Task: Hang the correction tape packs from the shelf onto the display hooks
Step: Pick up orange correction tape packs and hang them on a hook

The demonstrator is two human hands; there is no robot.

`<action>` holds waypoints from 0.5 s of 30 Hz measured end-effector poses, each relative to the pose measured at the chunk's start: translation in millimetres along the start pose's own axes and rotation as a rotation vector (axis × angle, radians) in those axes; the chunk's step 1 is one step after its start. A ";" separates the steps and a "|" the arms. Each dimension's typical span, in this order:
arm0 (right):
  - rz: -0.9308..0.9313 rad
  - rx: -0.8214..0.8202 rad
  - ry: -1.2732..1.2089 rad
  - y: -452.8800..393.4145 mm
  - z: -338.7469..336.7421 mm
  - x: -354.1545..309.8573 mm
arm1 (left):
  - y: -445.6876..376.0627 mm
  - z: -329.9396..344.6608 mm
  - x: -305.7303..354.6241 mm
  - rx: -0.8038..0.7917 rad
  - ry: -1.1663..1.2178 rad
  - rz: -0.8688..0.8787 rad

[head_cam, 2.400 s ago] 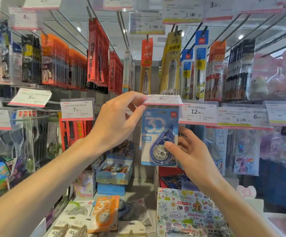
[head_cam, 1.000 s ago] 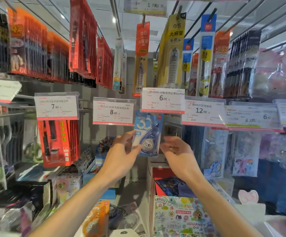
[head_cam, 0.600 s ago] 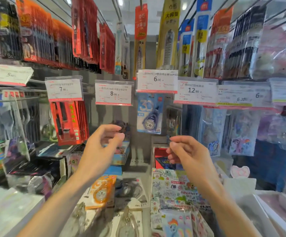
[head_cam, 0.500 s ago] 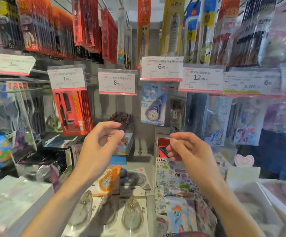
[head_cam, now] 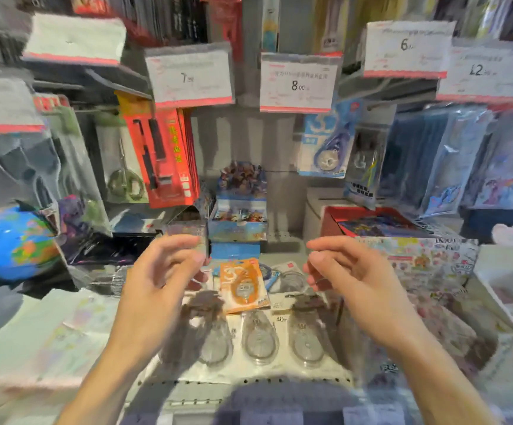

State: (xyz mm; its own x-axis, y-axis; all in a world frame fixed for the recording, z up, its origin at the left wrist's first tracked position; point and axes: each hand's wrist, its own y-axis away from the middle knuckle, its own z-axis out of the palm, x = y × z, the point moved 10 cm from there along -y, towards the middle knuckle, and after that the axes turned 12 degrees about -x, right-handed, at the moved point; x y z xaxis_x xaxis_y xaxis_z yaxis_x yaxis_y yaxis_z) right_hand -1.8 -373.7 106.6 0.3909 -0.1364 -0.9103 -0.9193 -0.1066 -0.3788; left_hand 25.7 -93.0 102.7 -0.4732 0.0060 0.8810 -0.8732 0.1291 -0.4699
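Blue correction tape pack (head_cam: 325,142): one, hanging on a display hook beneath the price tags, between the tag marked 8 (head_cam: 298,82) and the tag marked 6 (head_cam: 408,49). Orange correction tape pack (head_cam: 243,286): one, lying flat on the shelf (head_cam: 249,383), between the two hands and a little beyond them. Clear correction tape packs (head_cam: 259,340): a row lying flat on the shelf nearer the camera, just in front of the orange one. Left hand (head_cam: 163,277): raised above the shelf, fingers loosely curled, holding nothing. Right hand (head_cam: 350,277): raised level with the left, fingers loosely curled with thumb near forefinger, holding nothing. Red packs (head_cam: 163,157): a bundle hanging under the tag marked 7 (head_cam: 189,76). Globe (head_cam: 10,240): at the left edge. Picture blurred throughout
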 end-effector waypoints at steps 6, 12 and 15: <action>0.051 0.065 0.048 -13.2 46.6 22.0 | -8.6 -57.8 -34.8 -0.094 -0.031 -0.064; 0.219 0.105 0.200 -23.7 58.4 69.2 | -30.0 -50.8 -79.8 -0.310 -0.142 -0.173; 0.285 0.085 0.327 -33.1 57.6 89.9 | -43.0 -37.1 -105.0 -0.404 -0.262 -0.239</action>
State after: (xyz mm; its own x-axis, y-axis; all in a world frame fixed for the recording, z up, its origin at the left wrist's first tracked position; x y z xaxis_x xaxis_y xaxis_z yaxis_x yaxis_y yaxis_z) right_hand 61.2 -325.7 27.6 0.1028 -0.4545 -0.8848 -0.9876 0.0595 -0.1453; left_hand 117.2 -62.4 32.5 -0.3246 -0.3116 0.8930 -0.8704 0.4679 -0.1532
